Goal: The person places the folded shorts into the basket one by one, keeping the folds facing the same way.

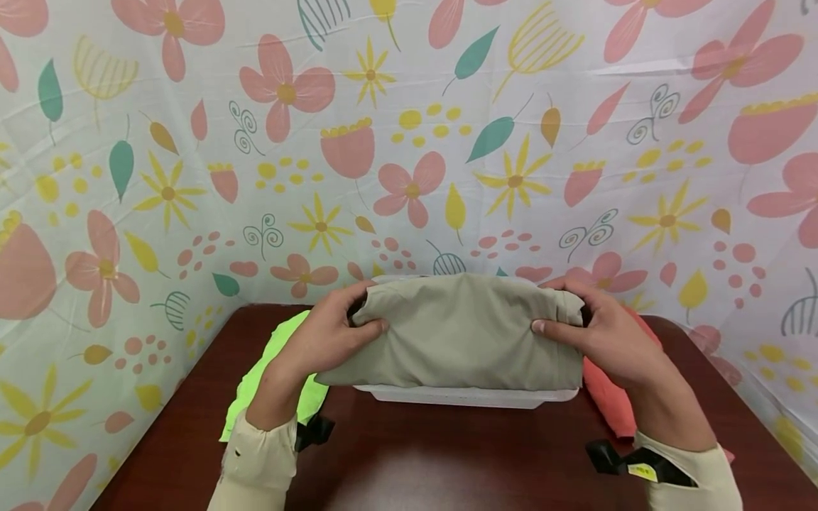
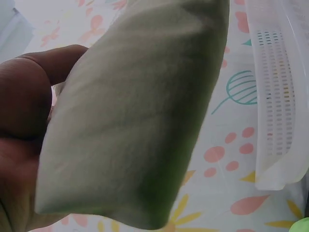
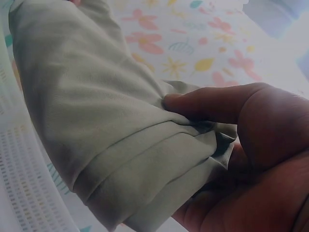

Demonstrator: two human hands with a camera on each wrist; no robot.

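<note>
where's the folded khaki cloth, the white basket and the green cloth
folded khaki cloth (image 1: 463, 333), head view, middle of its front face, held between both hands
white basket (image 1: 466, 396), head view, front rim showing under the cloth
green cloth (image 1: 255, 383), head view, the part left of the left forearm, lying on the table

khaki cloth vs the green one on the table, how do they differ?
The khaki cloth is folded into a neat bundle; the green cloth lies loose and rumpled. The khaki cloth is held up over the white basket, gripped at its ends by the left hand and right hand; the green cloth rests on the table, untouched. Khaki is dull, green is neon bright. Both are soft fabric items.
</note>
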